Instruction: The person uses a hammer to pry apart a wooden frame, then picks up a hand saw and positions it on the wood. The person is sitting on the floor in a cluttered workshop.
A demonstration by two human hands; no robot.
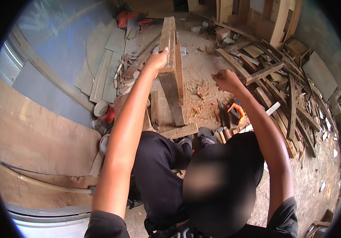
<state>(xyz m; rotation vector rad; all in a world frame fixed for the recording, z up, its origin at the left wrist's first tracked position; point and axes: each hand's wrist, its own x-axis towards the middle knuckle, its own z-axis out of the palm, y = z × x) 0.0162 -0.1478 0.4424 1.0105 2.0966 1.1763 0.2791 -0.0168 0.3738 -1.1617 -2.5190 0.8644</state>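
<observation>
Frame (173,85) noted upright on the floor (204,75), in front of the person's feet, lower end near a loose board (182,131). The left hand (156,60) has it by the side of the upper plank, apparently to steady it, as no clamp is seen. Grip here: closed, pinching the plank's edge with the thumb on top. Saw (236,112) and hammer (221,135) lie on the floor to the right — judged to be kept within reach of the right hand (227,81). Scrap wood (293,107) is heaped farther right, probably for clearance.

Pose: left arm extended forward, nearly straight; right arm bent inward at the elbow, hand raised and well apart from the frame. Right grip: fingers curled together — whether they pinch anything small cannot be told.
</observation>
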